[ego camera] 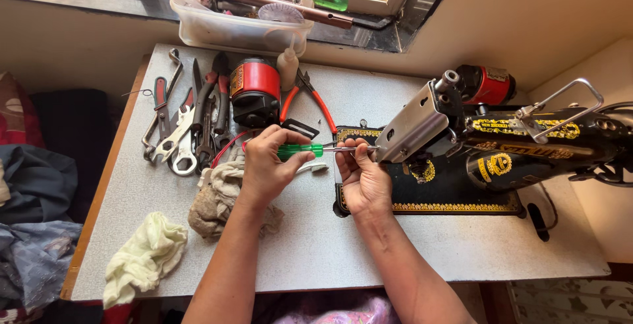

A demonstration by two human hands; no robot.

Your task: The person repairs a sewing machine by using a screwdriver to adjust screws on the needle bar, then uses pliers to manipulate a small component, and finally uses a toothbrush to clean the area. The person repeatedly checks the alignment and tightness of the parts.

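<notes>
Left hand (267,165) clenched on green-handled screwdriver (300,150), axis horizontal, tip toward sewing machine (501,146) faceplate; right hand (359,175) pinching shaft.

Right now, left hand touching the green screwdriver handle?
Touching. Head view: the left hand has its fingers wrapped around the green screwdriver handle.

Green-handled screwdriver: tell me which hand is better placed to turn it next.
Left. The left hand already wraps the green-handled screwdriver by its handle, so it could probably twist at once. The right hand only pinches the metal shaft near the sewing machine's face plate, steadying the tip.
</notes>
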